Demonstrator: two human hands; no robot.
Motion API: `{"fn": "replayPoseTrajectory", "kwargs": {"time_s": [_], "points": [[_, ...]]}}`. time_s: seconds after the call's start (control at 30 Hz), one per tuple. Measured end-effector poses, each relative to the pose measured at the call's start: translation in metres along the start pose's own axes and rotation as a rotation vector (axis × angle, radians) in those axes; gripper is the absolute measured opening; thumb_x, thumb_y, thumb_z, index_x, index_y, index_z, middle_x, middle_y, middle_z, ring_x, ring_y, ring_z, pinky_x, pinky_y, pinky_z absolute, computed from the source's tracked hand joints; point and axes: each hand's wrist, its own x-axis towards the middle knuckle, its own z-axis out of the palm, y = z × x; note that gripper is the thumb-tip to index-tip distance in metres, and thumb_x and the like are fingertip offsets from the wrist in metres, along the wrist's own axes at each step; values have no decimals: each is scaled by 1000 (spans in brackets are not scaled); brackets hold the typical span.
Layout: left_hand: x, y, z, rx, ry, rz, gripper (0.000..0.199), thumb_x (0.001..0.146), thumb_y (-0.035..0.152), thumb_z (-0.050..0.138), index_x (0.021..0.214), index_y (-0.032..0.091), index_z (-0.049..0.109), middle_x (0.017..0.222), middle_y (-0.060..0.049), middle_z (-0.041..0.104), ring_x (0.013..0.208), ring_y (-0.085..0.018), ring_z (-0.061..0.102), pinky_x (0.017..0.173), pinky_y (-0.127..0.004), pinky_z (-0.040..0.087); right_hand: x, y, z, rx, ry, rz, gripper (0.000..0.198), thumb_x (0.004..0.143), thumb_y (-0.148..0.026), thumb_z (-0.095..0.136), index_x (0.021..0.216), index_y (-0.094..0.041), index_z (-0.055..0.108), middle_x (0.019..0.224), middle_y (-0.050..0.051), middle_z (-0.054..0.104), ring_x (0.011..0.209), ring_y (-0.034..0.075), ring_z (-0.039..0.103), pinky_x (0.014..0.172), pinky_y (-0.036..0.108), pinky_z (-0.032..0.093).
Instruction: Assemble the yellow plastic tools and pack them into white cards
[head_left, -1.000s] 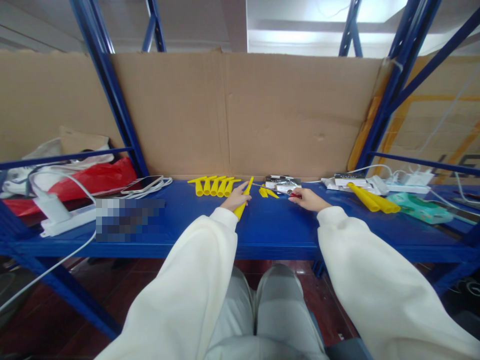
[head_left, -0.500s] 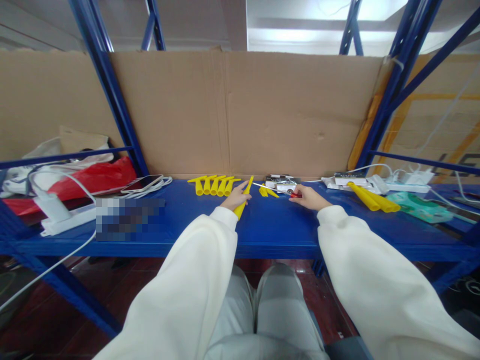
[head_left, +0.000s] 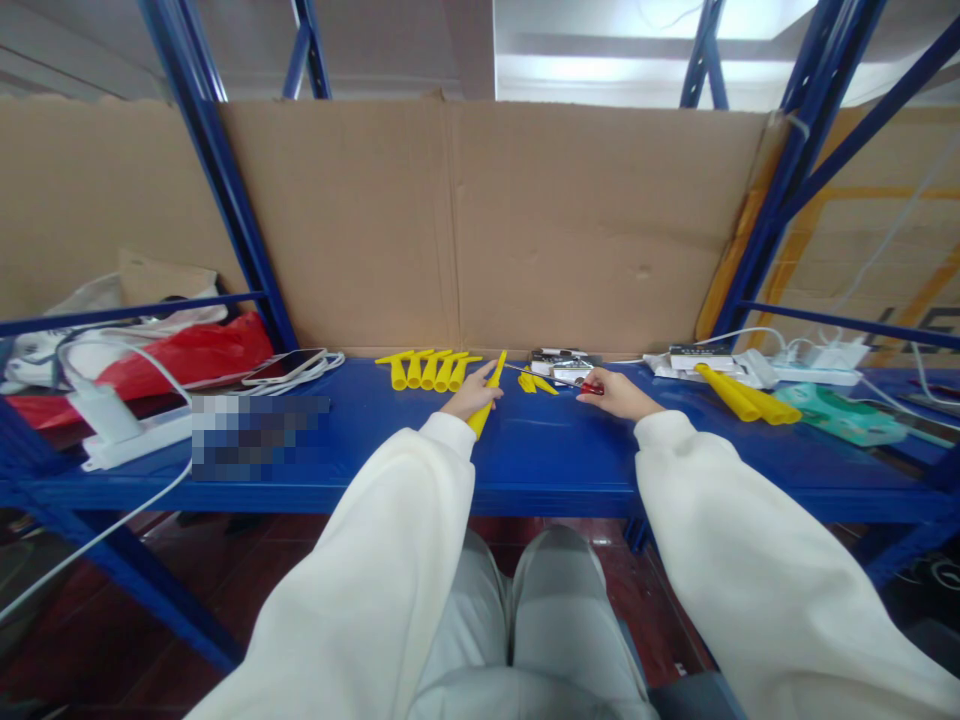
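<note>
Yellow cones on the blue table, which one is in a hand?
The yellow cone in the left hand, slanting between the row of five and the small yellow pieces. The row and the far-right pair are not held.

Blue metal bench (head_left: 555, 450) in front of me, cardboard panel (head_left: 585, 220) at its back.
Blue posts (head_left: 225, 200) rise on either side of me; bright light (head_left: 645, 75) shows above the panel, glossy dark-red floor (head_left: 285, 570) below.
</note>
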Motion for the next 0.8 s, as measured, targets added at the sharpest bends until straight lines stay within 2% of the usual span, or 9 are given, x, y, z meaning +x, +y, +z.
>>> {"fn": "replayPoseTrajectory", "kwargs": {"time_s": [0.1,0.27,0.8], "points": [[1,-1,0,-19,-9,-3,86,73,2,66,154,15,41,69,2,60,48,-8,52,53,-20,47,-1,0,0,-11,34,26,18,76,-30,70,78,-24,53,76,3,70,68,20,63,66,30,47],[1,-1,-1,-40,-23,8,89,71,3,71,154,13,42,70,1,61,48,-8,52,54,-21,46,-1,5,0,-57,36,-29,18,80,-34,68,76,-24,53,72,3,69,65,19,61,62,29,44],[-3,3,-1,7,-18,-7,85,75,1,63,155,13,38,71,2,61,49,-9,52,55,-21,47,-2,3,0,-2,-72,-47,19,85,-37,61,73,-22,57,68,4,67,68,20,62,66,30,46]]}}
